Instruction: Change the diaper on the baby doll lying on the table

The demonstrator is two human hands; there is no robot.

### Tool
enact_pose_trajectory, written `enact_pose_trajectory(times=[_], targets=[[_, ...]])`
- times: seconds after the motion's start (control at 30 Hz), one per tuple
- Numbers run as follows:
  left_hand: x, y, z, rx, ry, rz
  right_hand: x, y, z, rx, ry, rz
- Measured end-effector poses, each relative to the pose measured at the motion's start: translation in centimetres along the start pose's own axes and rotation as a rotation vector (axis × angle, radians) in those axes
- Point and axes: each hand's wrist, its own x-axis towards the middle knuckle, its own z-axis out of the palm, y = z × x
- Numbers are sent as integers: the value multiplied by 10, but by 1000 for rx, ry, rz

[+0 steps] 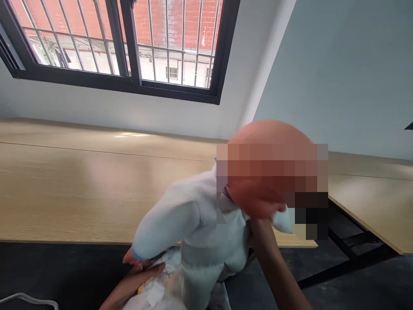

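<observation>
A baby doll [196,219] in pale, thick clothes leans over above my lap, its reddish bald head [274,133] tipped to the right and partly pixelated. My right hand [260,232] grips the doll's upper body just below the head; most of its fingers are hidden behind the doll. Low on the left, my left hand [148,275] is closed at the cuff end of the doll's sleeve [161,226], where a small doll hand [128,257] pokes out. White patterned cloth [158,297] lies under the left thumb, bunched below the doll.
A long light-wood table [80,185] runs along the wall below a barred window [122,77]. Another wooden tabletop [371,211] with a dark metal frame [342,271] stands at right. A pale curved rail [29,297] shows at the lower left.
</observation>
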Motion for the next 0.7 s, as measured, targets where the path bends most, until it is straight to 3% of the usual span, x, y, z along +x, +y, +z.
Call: enact_pose_trajectory(times=[0.07, 0.13, 0.27, 0.4, 0.5, 0.6, 0.7], targets=[[12, -7, 8, -55, -128, 7, 15, 3, 22, 74, -9, 48], [20, -14, 12, -8, -167, 14, 27, 4, 43, 157, -10, 81], [13, -10, 10, 181, 21, 157, 37, 5, 67, 361, -20, 110], [-21, 38, 17, 418, 48, 349, 42, 13, 75, 387, -4, 162], [-39, 87, 28, 415, 84, 467, 50, 20, 82, 385, -28, 196], [-32, 128, 31, 387, 220, 513, 59, 25, 87, 377, -70, 221], [-1, 154, 29, 433, 287, 554, 68, 28, 91, 357, -118, 263]])
